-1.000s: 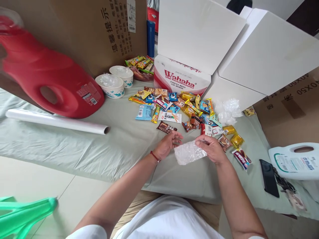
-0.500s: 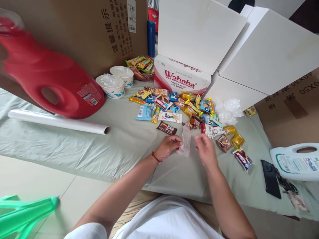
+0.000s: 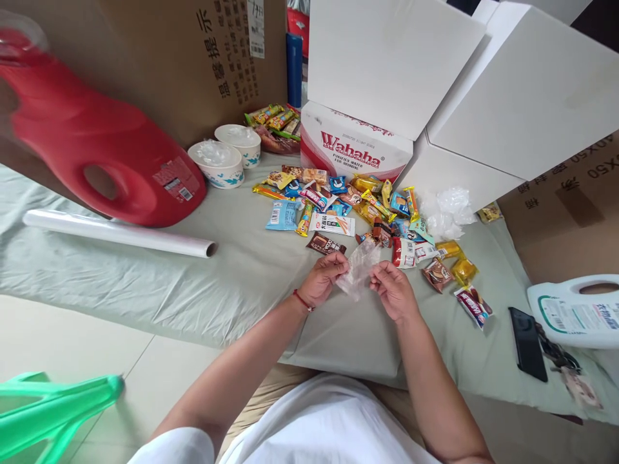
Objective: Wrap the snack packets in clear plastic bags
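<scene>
A clear plastic bag (image 3: 358, 269) is stretched between my two hands, above the cloth near the front edge. My left hand (image 3: 325, 278) pinches its left side between thumb and fingers. On its right side, my right hand (image 3: 393, 289) pinches the edge in the same way. No contents show inside the bag. Just beyond my left hand lies a dark brown cocoa snack packet (image 3: 326, 243). Several small wrapped snacks are heaped farther back, among them a white snack packet (image 3: 333, 224) and a light blue packet (image 3: 282, 214).
Two paper bowls (image 3: 220, 174) holding clear plastic stand behind a film roll (image 3: 120, 233) and beside a red jug (image 3: 111, 148). A Wahaha box (image 3: 355, 145) borders the heap. Crumpled clear bags (image 3: 447, 209), a phone (image 3: 528, 343) and a white bottle (image 3: 575, 312) are at right.
My right hand has moved left and down to the bag and now pinches its right edge. The bag has spread wider between both hands. My left hand keeps its hold.
</scene>
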The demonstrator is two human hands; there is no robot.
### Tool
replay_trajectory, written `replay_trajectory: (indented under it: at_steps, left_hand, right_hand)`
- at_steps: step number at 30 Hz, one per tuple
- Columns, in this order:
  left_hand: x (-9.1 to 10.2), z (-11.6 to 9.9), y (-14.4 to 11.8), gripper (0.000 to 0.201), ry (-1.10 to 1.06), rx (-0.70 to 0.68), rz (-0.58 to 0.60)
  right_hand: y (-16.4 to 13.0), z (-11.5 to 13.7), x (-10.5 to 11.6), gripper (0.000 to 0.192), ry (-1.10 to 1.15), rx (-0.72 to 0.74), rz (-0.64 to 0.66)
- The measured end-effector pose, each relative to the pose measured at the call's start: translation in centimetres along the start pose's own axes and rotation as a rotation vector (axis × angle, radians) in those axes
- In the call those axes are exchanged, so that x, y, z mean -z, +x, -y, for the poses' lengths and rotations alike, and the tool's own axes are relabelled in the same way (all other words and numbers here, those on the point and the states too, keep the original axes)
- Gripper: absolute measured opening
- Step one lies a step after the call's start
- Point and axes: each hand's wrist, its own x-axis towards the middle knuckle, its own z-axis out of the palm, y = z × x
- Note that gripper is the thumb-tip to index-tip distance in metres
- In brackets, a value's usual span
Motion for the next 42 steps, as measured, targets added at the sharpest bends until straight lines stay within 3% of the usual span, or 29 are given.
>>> replay_trajectory:
  at_steps: [5,10,14,16,22,25,27,31,35,42]
  left_hand:
    - [0.3,-0.7,0.4,0.031,-0.154,0.036,-0.065]
    - [0.2,-0.9,0.3,0.03,-0.196,0.043,-0.07]
    - [-0.4,-0.1,0.0,0.035,-0.106,0.078,-0.008]
    - [-0.7,0.4,-0.1,0.036,0.016,0.059,0.016]
    - [-1.0,0.4,-2.1,0.033,0.435,-0.264,-0.356]
    - [-2.0,0.2,-4.2,0.017,0.517,-0.204,-0.274]
    - [-3.0,0.5,-5.1,0.028,0.541,-0.146,-0.204]
    - [-4.5,1.8,-5.0,0.043,0.47,-0.053,-0.184]
    - [-4.2,3.2,-4.2,0.049,0.301,-0.016,-0.195]
    - [-3.0,3.5,-5.1,0.055,0.293,0.086,-0.135]
  right_hand:
    - [-0.7,0.5,2.6,0.021,0.236,0.017,-0.036]
    - [-1.7,-0.1,4.6,0.028,0.218,-0.124,-0.058]
    - [-1.5,-0.4,3.4,0.06,0.236,-0.235,-0.09]
    - [-1.0,-0.6,2.1,0.062,0.195,-0.246,-0.146]
    - [-0.3,-0.5,-0.3,0.055,0.119,-0.091,-0.317]
    - [-0.7,-0.3,-0.6,0.055,0.095,-0.048,-0.323]
    - [-1.0,-0.4,-0.8,0.054,0.076,-0.004,-0.329]
    - [-1.6,-0.8,-1.0,0.052,0.045,0.054,-0.3]
    - [-2.1,-1.2,-0.3,0.05,-0.032,0.12,-0.276]
    - [-2.6,-1.7,2.4,0.057,-0.18,0.264,-0.434]
